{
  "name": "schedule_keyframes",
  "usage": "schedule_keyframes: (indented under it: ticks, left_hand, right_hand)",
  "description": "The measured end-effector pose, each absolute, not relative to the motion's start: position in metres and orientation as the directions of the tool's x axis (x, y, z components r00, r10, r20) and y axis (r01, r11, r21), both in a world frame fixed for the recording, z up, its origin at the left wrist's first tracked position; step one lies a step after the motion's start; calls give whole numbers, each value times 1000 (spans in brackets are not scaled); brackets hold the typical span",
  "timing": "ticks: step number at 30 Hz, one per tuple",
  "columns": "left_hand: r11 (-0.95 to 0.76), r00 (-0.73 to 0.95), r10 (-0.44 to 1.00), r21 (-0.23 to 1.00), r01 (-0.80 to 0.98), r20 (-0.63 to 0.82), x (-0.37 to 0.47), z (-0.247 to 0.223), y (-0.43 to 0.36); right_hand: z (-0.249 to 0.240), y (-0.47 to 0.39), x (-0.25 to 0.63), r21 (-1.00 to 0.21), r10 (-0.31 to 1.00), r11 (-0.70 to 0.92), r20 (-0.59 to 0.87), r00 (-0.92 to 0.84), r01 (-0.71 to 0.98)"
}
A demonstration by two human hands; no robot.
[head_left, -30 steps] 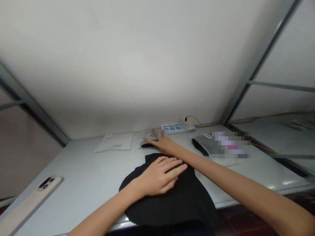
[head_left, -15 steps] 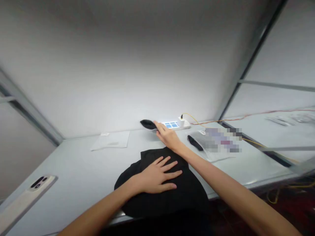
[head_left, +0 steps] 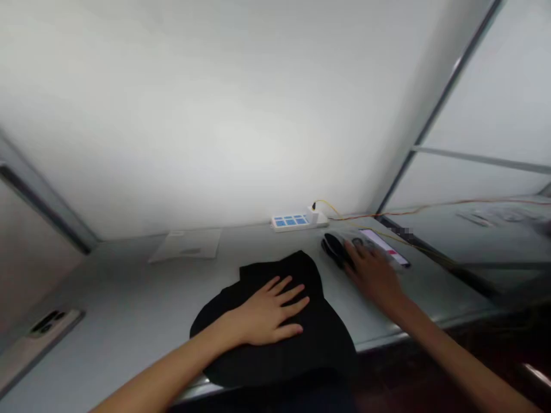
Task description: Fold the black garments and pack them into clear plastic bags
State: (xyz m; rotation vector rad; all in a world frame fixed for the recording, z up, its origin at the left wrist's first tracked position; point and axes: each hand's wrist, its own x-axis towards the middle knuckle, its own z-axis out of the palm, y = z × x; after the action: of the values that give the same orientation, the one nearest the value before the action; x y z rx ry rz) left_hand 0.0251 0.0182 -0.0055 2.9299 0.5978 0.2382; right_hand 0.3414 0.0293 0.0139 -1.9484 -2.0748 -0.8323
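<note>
My left hand (head_left: 271, 312) lies flat, fingers spread, on a folded black cloth (head_left: 318, 338) at the table's front edge. Part of the cloth is hidden beneath the hand and forearm. To the right, my right hand (head_left: 374, 275) rests palm down with its fingers stretched over a clear plastic bag (head_left: 342, 234). Its fingertips touch the edge of a dark, rounded black item (head_left: 333, 248), which seems to lie in two layers. The fingers cover part of the bag and the item. A phone with a lit screen (head_left: 394, 252) lies just beyond that hand.
A flat clear bag (head_left: 185, 245) lies at the back left. A white power strip (head_left: 297, 222) with a plugged-in adapter stands against the wall. A pale phone (head_left: 43, 338) is at the left edge. Cables run to the right past a metal frame post (head_left: 400, 172).
My right hand has carried the black item from the back middle to the right, onto the bag there. The left hand still presses on the black cloth. The view has shifted slightly.
</note>
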Motion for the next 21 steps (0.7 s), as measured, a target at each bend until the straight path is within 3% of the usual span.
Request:
schedule_keyframes:
  ticks: [5,8,13,17,19,21]
  left_hand:
    - [-907,907,403,187,377,126,25,-3,17]
    - [-902,904,409,202,380,124,25,-4,17]
    - [-892,896,429,214,399,118,22,-6,29]
    - [-907,904,408,173,385,126,15,11,32]
    - [-892,886,446,143,429,128,4,24,19]
    - [-847,837,530,133,514,140,-12,33,-5]
  right_hand:
    - [9,40,332,244,826,-6,548,-133,970]
    - [17,61,339,231,787,85,581,-208,969]
    - [-13,100,354,227,850,194,446,-280,954]
    - [-16,87,344,110,871,191,440,-220,976]
    - [-9,55,327,39,851,272,456,-259,962]
    - [-8,12,308,16,785,497,416,-458,867]
